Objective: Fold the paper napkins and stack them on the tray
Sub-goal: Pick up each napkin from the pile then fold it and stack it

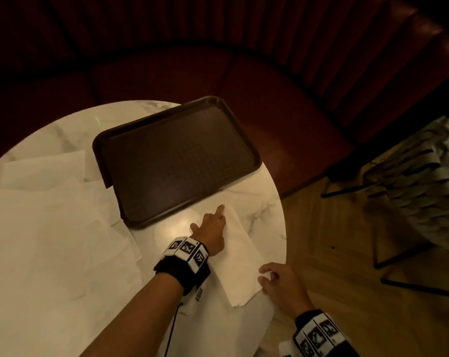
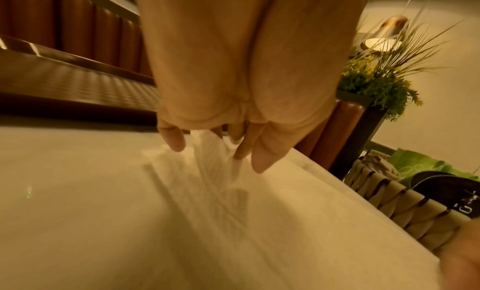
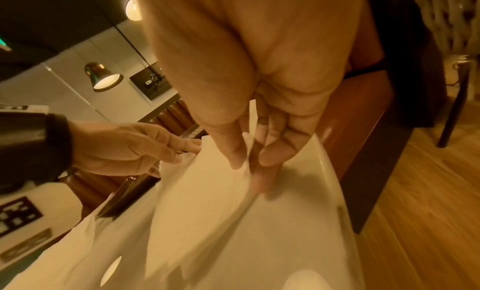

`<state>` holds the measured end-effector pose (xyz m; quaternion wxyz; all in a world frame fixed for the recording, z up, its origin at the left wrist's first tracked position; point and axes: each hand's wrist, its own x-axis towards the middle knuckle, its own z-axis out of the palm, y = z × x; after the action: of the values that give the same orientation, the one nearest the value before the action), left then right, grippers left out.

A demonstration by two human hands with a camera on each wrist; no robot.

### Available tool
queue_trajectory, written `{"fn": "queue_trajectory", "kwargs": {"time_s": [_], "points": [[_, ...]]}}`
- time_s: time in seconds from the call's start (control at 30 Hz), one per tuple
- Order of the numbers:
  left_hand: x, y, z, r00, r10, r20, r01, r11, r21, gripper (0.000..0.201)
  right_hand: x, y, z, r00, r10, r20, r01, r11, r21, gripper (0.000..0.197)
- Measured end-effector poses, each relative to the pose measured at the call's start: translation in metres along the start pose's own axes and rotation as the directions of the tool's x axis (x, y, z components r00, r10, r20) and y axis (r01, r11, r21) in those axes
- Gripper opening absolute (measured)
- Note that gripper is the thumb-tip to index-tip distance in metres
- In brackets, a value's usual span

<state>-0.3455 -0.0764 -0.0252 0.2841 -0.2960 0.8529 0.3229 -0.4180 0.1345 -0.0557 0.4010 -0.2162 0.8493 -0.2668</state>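
A white paper napkin (image 1: pixel 244 258), folded into a long strip, lies on the round marble table (image 1: pixel 264 210) just right of the empty brown tray (image 1: pixel 177 161). My left hand (image 1: pixel 214 220) pinches the strip's far corner beside the tray's near edge. The left wrist view shows that corner of the napkin (image 2: pixel 215 171) lifted between the fingertips (image 2: pixel 176 142) of my left hand (image 2: pixel 213 147). My right hand (image 1: pixel 268 278) pinches the strip's near right corner at the table's rim. In the right wrist view the right hand (image 3: pixel 249 163) has the napkin (image 3: pixel 207 212) edge between thumb and fingers.
Several unfolded napkins (image 1: pixel 50 240) cover the table's left half, one (image 1: pixel 43 171) partly under the tray's left side. A dark red bench (image 1: pixel 269 99) curves behind the table. A woven chair (image 1: pixel 411 189) stands on the wood floor to the right.
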Motion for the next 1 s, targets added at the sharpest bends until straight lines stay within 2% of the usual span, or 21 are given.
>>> {"fn": "queue_trajectory", "kwargs": {"time_s": [0.1,0.17,0.23,0.3,0.37,0.43,0.5,0.63,0.7,0.73,0.77,0.83,0.9,0.93,1.0], "points": [[-0.001,-0.01,0.006,1.0,0.003,-0.005,-0.003,1.0,-0.024,0.062,-0.001,-0.002,0.003,1.0,-0.005,0.005,0.005,0.998,-0.064,0.023],[-0.012,-0.013,0.005,0.997,0.01,-0.076,-0.013,0.999,-0.042,0.068,-0.008,-0.007,0.002,1.0,-0.019,-0.013,0.018,0.993,-0.113,0.015],[-0.037,-0.022,0.0,0.987,-0.004,-0.162,-0.017,0.992,-0.126,0.065,-0.016,-0.017,-0.005,0.999,-0.017,0.037,0.027,0.962,-0.271,0.025],[-0.069,-0.046,0.001,0.969,-0.087,-0.233,0.025,0.966,-0.257,0.06,-0.027,-0.04,-0.017,0.998,-0.005,0.061,0.034,0.88,-0.474,0.037],[-0.105,-0.083,0.008,0.937,-0.203,-0.282,0.076,0.911,-0.404,0.056,-0.037,-0.072,-0.023,0.993,-0.107,0.04,0.112,0.826,-0.552,0.038],[-0.142,-0.123,0.021,0.894,-0.333,-0.299,0.107,0.808,-0.58,0.048,-0.045,-0.109,-0.016,0.967,-0.241,0.079,0.241,0.777,-0.582,0.035],[-0.181,-0.157,0.035,0.847,-0.447,-0.286,0.131,0.698,-0.704,0.04,-0.046,-0.15,0.009,0.924,-0.334,0.187,0.377,0.714,-0.589,0.031],[-0.247,-0.21,0.074,0.764,-0.597,-0.246,0.183,0.566,-0.804,0.032,-0.037,-0.23,0.104,0.801,-0.474,0.365,0.598,0.614,-0.515,0.029],[-0.273,-0.23,0.095,0.731,-0.648,-0.215,0.204,0.508,-0.837,0.032,-0.027,-0.26,0.163,0.75,-0.525,0.403,0.662,0.591,-0.461,0.032],[-0.284,-0.239,0.105,0.713,-0.671,-0.204,0.212,0.483,-0.849,0.032,-0.021,-0.272,0.192,0.741,-0.527,0.416,0.671,0.59,-0.449,0.038],[-0.293,-0.248,0.115,0.695,-0.692,-0.195,0.216,0.46,-0.861,0.031,-0.016,-0.284,0.218,0.748,-0.505,0.43,0.663,0.598,-0.45,0.047],[-0.309,-0.262,0.133,0.656,-0.737,-0.16,0.226,0.395,-0.89,0.03,-0.006,-0.304,0.261,0.82,-0.394,0.416,0.567,0.663,-0.489,0.067],[-0.32,-0.276,0.147,0.629,-0.767,-0.128,0.208,0.324,-0.923,0.029,0.004,-0.32,0.288,0.922,-0.235,0.309,0.367,0.787,-0.496,0.084],[-0.324,-0.282,0.153,0.623,-0.773,-0.118,0.197,0.301,-0.933,0.029,0.01,-0.324,0.298,0.953,-0.169,0.251,0.276,0.823,-0.495,0.091],[-0.33,-0.292,0.16,0.621,-0.776,-0.111,0.192,0.288,-0.938,0.029,0.016,-0.326,0.312,0.98,-0.094,0.174,0.171,0.848,-0.502,0.101]]}}
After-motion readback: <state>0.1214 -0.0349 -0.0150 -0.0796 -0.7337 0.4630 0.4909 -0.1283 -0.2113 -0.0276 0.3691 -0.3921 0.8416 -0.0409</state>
